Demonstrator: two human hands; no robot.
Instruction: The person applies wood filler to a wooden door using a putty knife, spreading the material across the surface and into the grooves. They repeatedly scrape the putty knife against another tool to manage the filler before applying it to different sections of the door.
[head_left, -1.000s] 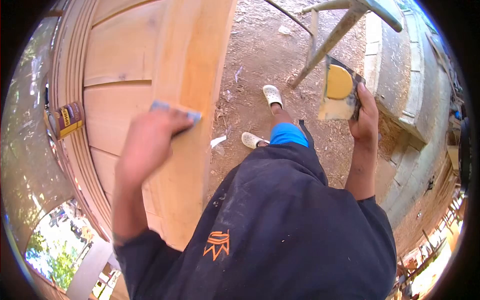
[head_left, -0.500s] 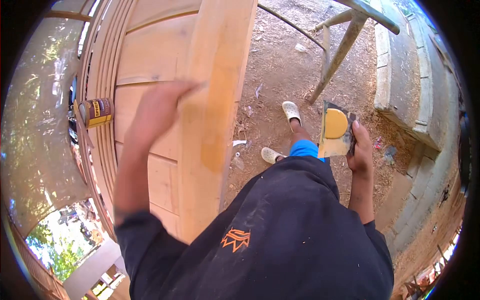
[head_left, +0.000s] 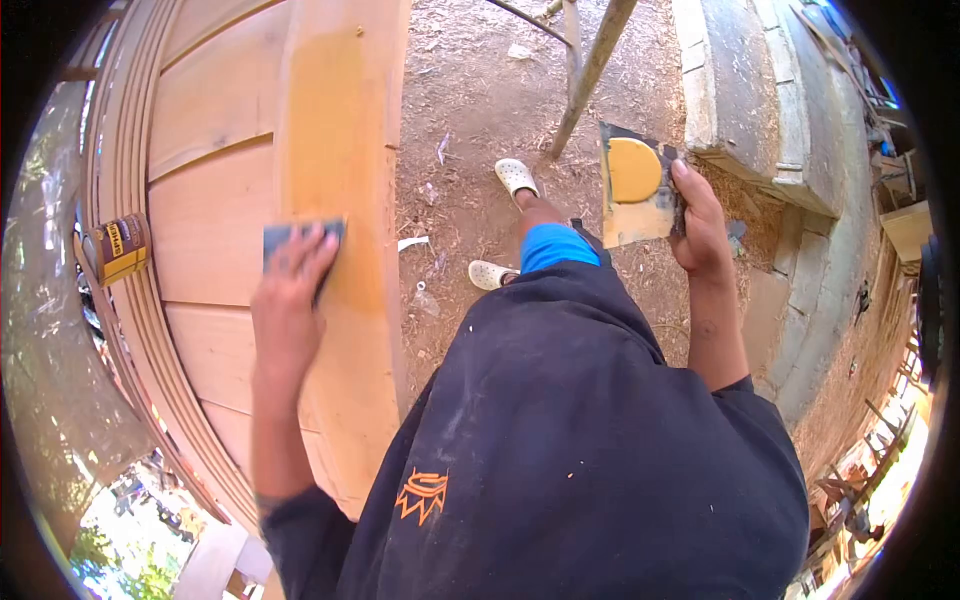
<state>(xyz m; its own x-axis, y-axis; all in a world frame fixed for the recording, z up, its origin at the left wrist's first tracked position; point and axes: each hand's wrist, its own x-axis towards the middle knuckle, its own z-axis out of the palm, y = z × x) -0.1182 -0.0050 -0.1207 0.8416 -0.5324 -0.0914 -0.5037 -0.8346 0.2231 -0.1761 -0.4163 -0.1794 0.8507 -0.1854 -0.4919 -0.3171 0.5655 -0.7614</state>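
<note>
One head-worn camera is looking steeply down and forward.
From above the dark shirt (head_left: 600, 410), which is filling the near middle, the round, wide view is taking in the left hand (head_left: 290, 270) and right hand (head_left: 703, 220) close up, the wooden panel (head_left: 345, 370) on the left, the ground (head_left: 470, 110) farther below and the concrete ledge (head_left: 745, 85) on the far right.

Panelled wood slab (head_left: 220, 210) — yellow-brown can (head_left: 124, 250) on ridged side (head_left: 120, 140) — orange smear (head_left: 335, 110).
</note>
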